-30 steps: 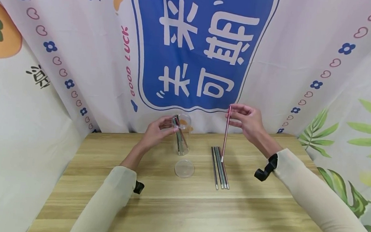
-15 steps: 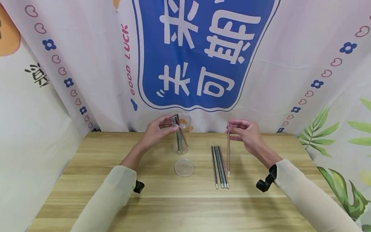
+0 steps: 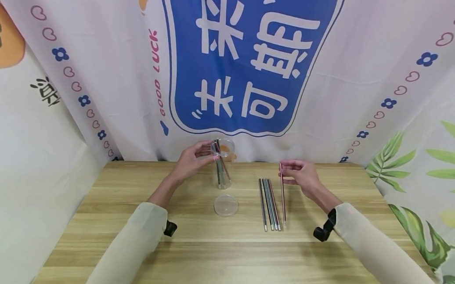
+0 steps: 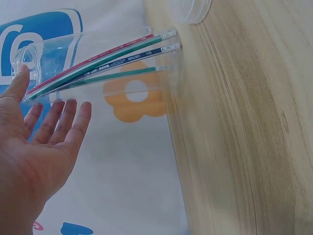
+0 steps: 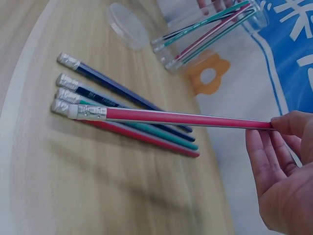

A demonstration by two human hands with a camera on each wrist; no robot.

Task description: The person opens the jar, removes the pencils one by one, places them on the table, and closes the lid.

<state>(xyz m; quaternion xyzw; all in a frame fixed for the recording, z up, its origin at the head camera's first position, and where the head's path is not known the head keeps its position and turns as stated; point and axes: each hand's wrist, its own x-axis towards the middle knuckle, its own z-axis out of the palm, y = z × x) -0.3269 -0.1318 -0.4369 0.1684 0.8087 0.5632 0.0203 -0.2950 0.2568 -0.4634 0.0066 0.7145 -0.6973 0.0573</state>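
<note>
My left hand point(image 3: 192, 159) holds a clear plastic jar point(image 3: 228, 170) near its open rim, thumb on one side and fingers on the other. Inside the upright jar lean several red, green and dark blue pencils point(image 4: 122, 62) with their eraser ends down. My right hand point(image 3: 302, 176) pinches a red pencil point(image 5: 186, 118) by its upper end, eraser end pointing down. This pencil slants just right of a row of several loose pencils point(image 3: 270, 204); whether its eraser touches the table cannot be told. The row holds dark blue, green and red ones.
A clear round lid point(image 3: 225, 205) lies flat on the wooden table point(image 3: 219, 264), in front of the jar and left of the pencil row. Behind the table's back edge hangs a printed curtain point(image 3: 333, 101).
My right hand has lowered the red pencil, and its eraser end has moved from over the row to the row's right side and nearer me. The left hand and jar stay in place.
</note>
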